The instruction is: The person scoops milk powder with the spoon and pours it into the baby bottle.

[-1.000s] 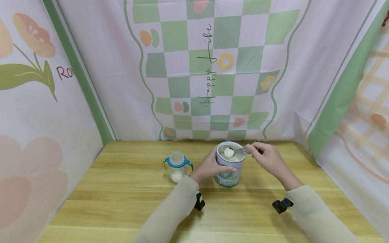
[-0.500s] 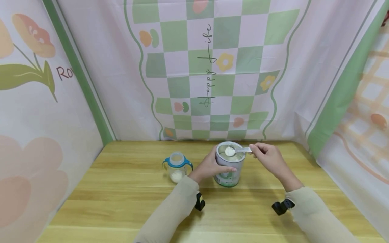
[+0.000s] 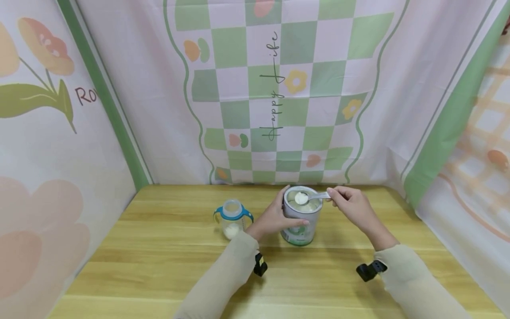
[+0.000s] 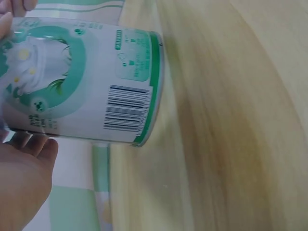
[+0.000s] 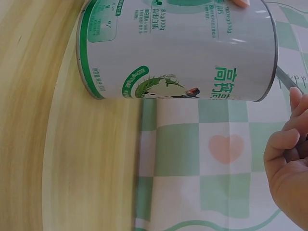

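A milk powder can (image 3: 300,228) with a white and green label stands without its lid on the table. My left hand (image 3: 275,217) holds it from the left, thumb across the front and fingers round the far side. My right hand (image 3: 352,208) pinches the handle of a measuring scoop (image 3: 318,196) at the can's right. The scoop's bowl, heaped with white powder (image 3: 301,198), is at the can's mouth. In the left wrist view the can's barcode side (image 4: 127,108) shows. Left of my left hand stands a baby bottle (image 3: 232,219) without a cap, with white powder inside.
The bottle has two blue handles (image 3: 248,215) and stands close to my left forearm. The wooden table (image 3: 159,266) reaches back to a checked cloth (image 3: 279,133) that hangs upright. More printed cloth hangs on both sides.
The right hand has moved slightly right and levelled the scoop, whose handle shows more now. My left fingers have shifted a little at the can's rim. The bottle has stayed put.
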Demonstrator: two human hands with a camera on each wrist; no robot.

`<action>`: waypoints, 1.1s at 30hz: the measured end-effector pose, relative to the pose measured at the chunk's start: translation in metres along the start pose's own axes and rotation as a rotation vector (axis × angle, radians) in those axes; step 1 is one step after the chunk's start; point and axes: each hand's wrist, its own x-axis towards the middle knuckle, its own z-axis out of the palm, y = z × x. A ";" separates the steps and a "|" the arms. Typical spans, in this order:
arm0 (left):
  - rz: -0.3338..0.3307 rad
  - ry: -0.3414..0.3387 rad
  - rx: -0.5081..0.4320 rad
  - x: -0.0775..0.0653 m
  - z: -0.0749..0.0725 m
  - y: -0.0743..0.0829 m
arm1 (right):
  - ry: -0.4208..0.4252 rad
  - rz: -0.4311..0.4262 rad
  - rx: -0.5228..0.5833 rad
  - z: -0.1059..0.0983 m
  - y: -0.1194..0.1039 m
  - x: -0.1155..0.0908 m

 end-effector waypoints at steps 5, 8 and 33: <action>0.019 -0.003 0.043 -0.003 -0.007 0.009 | -0.004 0.005 0.015 -0.002 -0.004 0.002; 0.028 -0.001 0.090 -0.005 -0.012 0.013 | -0.003 -0.003 0.021 -0.002 -0.006 0.004; 0.128 0.049 0.293 -0.016 -0.055 0.030 | -0.029 -0.006 0.134 0.007 -0.037 0.020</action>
